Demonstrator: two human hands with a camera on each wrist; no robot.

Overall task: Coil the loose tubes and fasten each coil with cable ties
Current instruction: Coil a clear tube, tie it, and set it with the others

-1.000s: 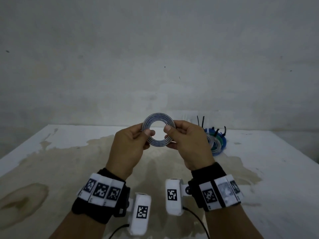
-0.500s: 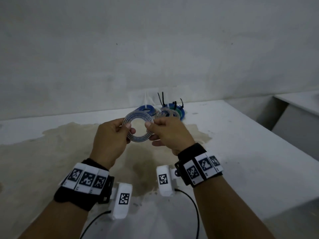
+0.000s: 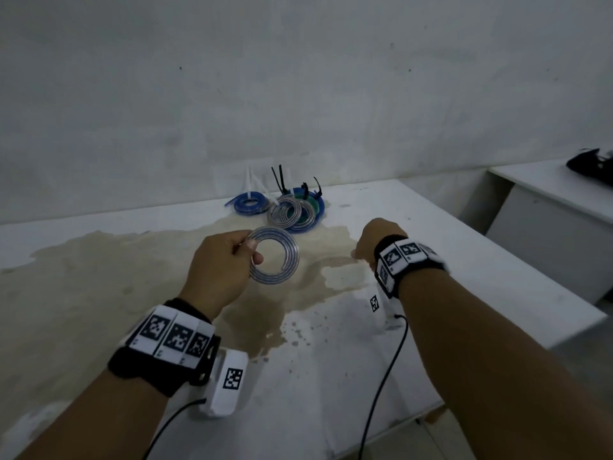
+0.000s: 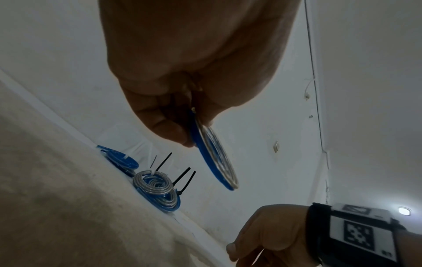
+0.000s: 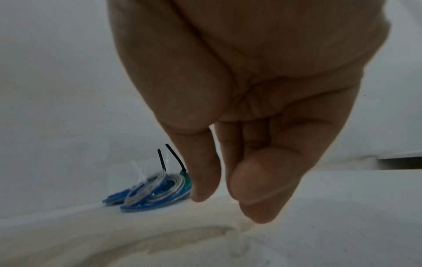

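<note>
My left hand pinches the left rim of a flat coil of clear tube and holds it above the stained white table. In the left wrist view the coil hangs edge-on from thumb and fingers and shows a blue side. My right hand is off to the right of the coil, apart from it. Its fingers hang loosely and hold nothing. Tied coils, clear, blue and green, lie piled at the table's back edge with black cable tie tails sticking up.
A grey wall stands right behind the pile. A second white table at the right carries a black object. Black cables run down from the wrist cameras toward the near table edge.
My right hand has let go of the coil and moved right and away. The left hand alone keeps holding it. The head view has swung toward the right.
</note>
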